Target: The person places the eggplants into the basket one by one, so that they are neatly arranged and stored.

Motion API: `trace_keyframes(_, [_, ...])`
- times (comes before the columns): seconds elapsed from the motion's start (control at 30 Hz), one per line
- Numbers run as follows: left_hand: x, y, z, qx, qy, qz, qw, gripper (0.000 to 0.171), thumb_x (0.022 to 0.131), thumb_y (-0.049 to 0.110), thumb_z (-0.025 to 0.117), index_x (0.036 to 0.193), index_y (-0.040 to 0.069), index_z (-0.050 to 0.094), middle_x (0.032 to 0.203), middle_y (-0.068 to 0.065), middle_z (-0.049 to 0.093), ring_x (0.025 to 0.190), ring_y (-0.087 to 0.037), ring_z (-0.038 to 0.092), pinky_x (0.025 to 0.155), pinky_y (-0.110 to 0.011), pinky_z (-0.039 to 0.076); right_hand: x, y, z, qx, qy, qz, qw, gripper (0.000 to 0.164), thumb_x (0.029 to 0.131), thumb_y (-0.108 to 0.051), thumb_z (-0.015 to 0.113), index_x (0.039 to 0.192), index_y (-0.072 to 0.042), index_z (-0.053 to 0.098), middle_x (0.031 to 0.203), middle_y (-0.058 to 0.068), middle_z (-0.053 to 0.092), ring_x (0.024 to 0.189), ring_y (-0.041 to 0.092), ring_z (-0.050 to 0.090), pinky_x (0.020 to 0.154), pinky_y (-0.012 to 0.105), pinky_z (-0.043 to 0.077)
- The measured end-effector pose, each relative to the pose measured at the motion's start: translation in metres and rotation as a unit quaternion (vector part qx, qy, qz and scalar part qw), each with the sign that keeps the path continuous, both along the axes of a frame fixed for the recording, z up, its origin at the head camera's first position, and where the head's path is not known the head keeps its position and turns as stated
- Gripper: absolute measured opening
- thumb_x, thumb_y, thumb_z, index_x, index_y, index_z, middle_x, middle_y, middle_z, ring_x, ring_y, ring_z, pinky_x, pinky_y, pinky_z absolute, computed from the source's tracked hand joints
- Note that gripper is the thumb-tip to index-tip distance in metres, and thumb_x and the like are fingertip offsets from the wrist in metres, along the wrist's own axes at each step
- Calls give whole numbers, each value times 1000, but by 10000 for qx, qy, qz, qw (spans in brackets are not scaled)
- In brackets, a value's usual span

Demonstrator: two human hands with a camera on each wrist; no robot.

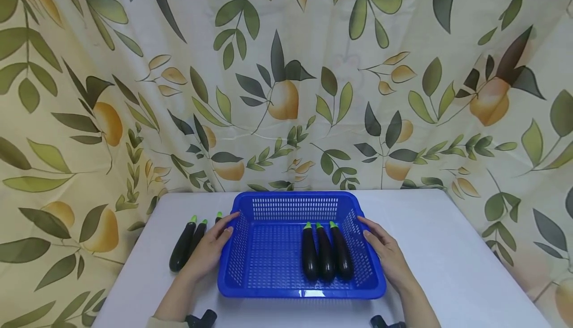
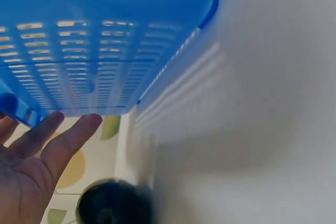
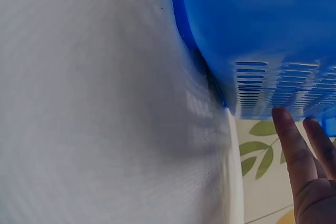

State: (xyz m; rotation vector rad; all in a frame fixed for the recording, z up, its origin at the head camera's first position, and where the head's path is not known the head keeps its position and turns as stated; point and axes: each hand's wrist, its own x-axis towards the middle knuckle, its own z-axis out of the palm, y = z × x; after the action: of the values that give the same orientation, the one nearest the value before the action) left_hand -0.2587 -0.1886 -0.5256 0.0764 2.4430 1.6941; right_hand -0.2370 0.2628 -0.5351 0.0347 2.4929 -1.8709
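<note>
A blue plastic basket (image 1: 268,258) with slotted walls stands on the white table. Three dark eggplants (image 1: 326,253) with green stem ends lie side by side in its right half. My left hand (image 1: 209,251) rests at the basket's left rim, fingers extended. On the opposite rim, my right hand (image 1: 389,254) touches the basket with its fingers stretched forward. In the left wrist view, the left fingers (image 2: 68,140) reach along the slotted outer wall; the right wrist view shows the right fingers (image 3: 294,150) likewise. More eggplants (image 1: 183,246) lie left of the basket, partly behind my left hand.
The white table (image 1: 429,248) extends on both sides of the basket. Behind it hangs a curtain (image 1: 313,94) printed with leaves and fruit. Dark wrist devices (image 1: 202,319) show at the bottom edge of the head view.
</note>
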Motion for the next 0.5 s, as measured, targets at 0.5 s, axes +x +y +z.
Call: trace_keyframes(0.5, [0, -17, 17, -171, 379, -261, 9988, 46, 110, 21, 50, 155, 25, 45, 156, -16, 50, 136, -38, 59, 101, -42, 59, 1, 1, -2, -79, 115, 77, 9999, 52, 110, -46, 45, 158, -26, 44, 165, 15, 38, 144, 44, 47, 102, 43, 57])
